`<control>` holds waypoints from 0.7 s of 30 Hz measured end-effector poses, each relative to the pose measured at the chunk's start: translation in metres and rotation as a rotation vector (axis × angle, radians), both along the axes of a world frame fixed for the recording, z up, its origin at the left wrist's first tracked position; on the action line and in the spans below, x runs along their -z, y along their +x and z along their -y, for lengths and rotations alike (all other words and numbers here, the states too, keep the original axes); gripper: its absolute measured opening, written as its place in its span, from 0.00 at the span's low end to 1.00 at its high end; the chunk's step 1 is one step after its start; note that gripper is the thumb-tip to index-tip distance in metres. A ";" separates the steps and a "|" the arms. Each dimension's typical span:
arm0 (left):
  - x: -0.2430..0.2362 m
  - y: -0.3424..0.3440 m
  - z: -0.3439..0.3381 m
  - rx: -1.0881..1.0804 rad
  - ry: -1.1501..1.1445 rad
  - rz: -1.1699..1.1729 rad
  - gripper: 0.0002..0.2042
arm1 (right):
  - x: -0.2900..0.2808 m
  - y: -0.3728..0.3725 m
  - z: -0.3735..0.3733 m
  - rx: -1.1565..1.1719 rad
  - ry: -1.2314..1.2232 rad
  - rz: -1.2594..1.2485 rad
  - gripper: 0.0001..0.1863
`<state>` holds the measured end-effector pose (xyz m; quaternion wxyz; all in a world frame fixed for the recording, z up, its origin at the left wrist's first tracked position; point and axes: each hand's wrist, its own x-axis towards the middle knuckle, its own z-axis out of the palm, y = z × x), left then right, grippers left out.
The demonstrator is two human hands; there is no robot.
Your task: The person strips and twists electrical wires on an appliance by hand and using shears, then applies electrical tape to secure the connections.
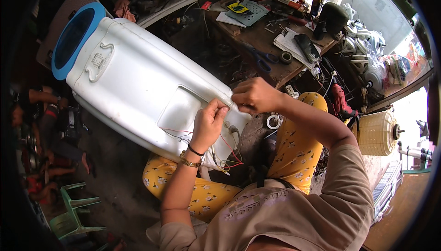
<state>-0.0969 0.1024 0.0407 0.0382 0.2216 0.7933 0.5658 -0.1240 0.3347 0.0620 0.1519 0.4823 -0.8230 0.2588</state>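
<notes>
A white plastic washing machine body (147,72) with a blue-rimmed lid (57,44) lies on its side before me, its lower end between my knees. Over the edge of that end, my left hand (210,121) is closed with thumb and forefinger pinched together. My right hand (255,96) is closed too, just right of it, knuckles up. Whatever thin piece sits between the fingertips is too small to make out. Loose thin wires (232,164), red, yellow and dark, trail from the machine's open recess below my left hand.
A wooden workbench (243,51) at the far right holds blue-handled scissors (264,60), a tape roll (286,58), papers and a phone (307,48). A red power drill (341,97) hangs beside it. At left stand a green plastic chair (73,212) and other people (50,113).
</notes>
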 end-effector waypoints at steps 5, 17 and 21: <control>-0.033 -0.009 0.029 -0.094 0.156 0.026 0.07 | 0.022 0.005 -0.121 0.479 0.136 0.303 0.11; -0.022 -0.014 0.023 -0.137 0.268 0.292 0.06 | 0.097 -0.087 -0.276 1.638 0.165 0.256 0.49; -0.016 -0.016 0.025 -0.121 0.265 0.248 0.06 | 0.113 -0.113 -0.297 1.694 0.167 0.457 0.52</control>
